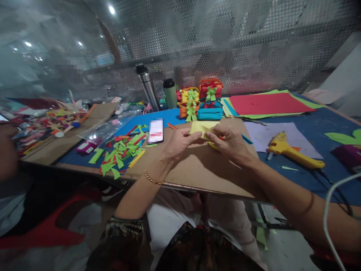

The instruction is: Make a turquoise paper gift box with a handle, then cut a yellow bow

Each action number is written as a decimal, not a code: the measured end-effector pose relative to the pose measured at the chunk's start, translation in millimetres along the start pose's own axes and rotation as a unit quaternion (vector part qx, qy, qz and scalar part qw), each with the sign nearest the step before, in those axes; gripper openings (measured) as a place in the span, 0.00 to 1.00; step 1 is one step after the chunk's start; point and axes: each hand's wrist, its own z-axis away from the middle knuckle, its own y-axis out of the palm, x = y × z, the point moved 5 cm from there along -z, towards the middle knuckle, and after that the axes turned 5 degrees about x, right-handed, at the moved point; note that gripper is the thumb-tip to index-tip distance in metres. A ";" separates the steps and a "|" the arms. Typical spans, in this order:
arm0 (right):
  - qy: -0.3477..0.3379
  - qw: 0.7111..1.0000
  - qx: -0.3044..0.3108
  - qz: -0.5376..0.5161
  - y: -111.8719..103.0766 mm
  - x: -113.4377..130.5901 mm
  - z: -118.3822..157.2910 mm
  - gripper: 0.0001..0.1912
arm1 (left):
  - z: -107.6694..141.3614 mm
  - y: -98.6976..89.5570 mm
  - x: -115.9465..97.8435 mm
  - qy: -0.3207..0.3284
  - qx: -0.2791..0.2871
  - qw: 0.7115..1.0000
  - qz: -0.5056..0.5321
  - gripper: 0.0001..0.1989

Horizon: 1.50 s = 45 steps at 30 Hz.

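Both hands hold a folded piece of yellow paper (pixel 200 128) above a brown cardboard sheet (pixel 180 169). My left hand (pixel 182 141) grips its left side, the thumb pressed on the near face. On the right side, my right hand (pixel 228 142) pinches the paper between thumb and fingers; some of its fingertips are hidden. A bit of orange shows by the right fingers, and a yellow strip lies just under them. Just beyond the hands stand small paper baskets in yellow, orange, red and blue (pixel 210 111), several with green bows.
A phone (pixel 156 131) and a pile of paper strips (pixel 121 150) lie at left. Two bottles (pixel 170 94) stand behind. On the right are a yellow glue gun (pixel 293 150) with its cable, a lilac sheet (pixel 304 137) and stacked coloured sheets (pixel 267 103). Someone's arm shows far left.
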 end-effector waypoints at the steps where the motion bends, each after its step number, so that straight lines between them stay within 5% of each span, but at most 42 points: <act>1: 0.002 1.000 0.002 -0.004 0.1 0.2 -0.1 0.30 | 0.5 0.4 -0.5 0.000 -0.001 1.000 -0.001 0.28; 18: 0.002 1.000 0.024 -0.020 0.5 3.7 -0.7 0.36 | 1.2 1.3 1.6 -0.042 0.008 0.999 -0.017 0.21; 37: 0.011 0.999 0.038 0.001 3.3 1.1 -2.0 0.30 | 0.6 0.1 3.7 -0.035 -0.009 0.999 -0.030 0.24; 45: 0.027 0.998 0.055 0.021 3.0 -1.3 -1.9 0.29 | 2.2 1.4 5.3 -0.032 -0.009 0.999 -0.032 0.16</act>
